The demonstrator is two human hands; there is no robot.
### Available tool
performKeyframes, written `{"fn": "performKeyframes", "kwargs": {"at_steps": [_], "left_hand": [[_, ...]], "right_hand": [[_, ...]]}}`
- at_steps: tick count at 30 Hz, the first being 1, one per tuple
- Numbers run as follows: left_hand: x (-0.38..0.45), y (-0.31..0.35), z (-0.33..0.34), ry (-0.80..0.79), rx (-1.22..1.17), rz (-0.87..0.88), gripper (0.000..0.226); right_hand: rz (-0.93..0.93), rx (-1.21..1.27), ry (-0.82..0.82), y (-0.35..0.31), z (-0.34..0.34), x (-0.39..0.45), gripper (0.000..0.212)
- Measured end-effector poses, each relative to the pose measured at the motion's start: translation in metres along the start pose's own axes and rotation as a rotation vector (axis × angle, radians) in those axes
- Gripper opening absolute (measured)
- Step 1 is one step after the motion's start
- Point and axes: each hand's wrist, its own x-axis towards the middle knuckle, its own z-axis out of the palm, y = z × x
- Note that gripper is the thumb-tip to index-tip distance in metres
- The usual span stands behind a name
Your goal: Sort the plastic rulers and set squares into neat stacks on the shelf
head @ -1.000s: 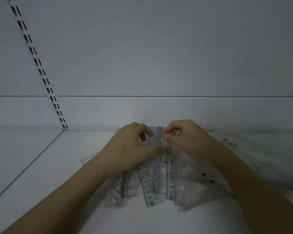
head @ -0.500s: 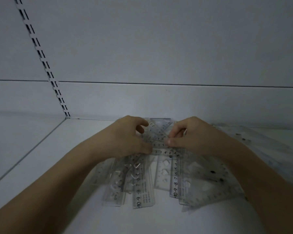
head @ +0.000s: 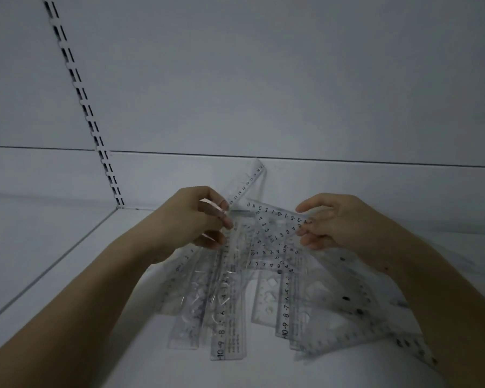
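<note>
Nearest, clear plastic rulers (head: pixel 230 326) lie fanned and overlapping on the white shelf (head: pixel 67 298), printed numbers running along their straight edges; bare shelf lies open at the left. Just beyond, the left hand (head: pixel 192 222) pinches a long clear ruler (head: pixel 245 186), tilted up toward the back wall (head: pixel 291 79). The right hand (head: pixel 331 219) pinches clear triangular set squares (head: pixel 275 228) by one corner, over the pile. A slotted upright (head: pixel 81 102) runs up the wall at far left.
</note>
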Motion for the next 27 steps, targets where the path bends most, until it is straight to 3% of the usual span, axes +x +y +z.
{"fn": "performKeyframes", "kwargs": {"at_steps": [5,9,15,20,22,24,27], "left_hand": [[0.000,0.001,0.003,0.023,-0.022,-0.017,0.020],[0.000,0.001,0.006,0.008,-0.082,-0.020,0.019],[0.001,0.005,0.003,-0.069,-0.282,-0.029,0.031],[0.006,0.002,0.002,-0.025,-0.298,0.022,0.034],[0.006,0.000,0.000,0.068,-0.146,0.119,0.028],[0.008,-0.005,-0.002,0.203,0.208,0.274,0.026],[0.008,-0.008,-0.001,0.307,0.508,0.398,0.033]], "right_hand": [[-0.188,-0.466,0.005,0.011,0.001,0.003,0.029],[-0.292,-0.603,-0.026,0.019,0.007,0.005,0.020],[-0.415,-0.451,0.212,0.011,0.004,0.008,0.019],[-0.264,-0.151,0.166,0.009,0.000,0.007,0.025],[-0.227,-0.086,0.163,0.009,0.001,0.009,0.023],[-0.224,-0.034,0.149,0.009,0.000,0.010,0.027],[-0.235,-0.026,0.114,0.010,0.002,0.009,0.051]]}}
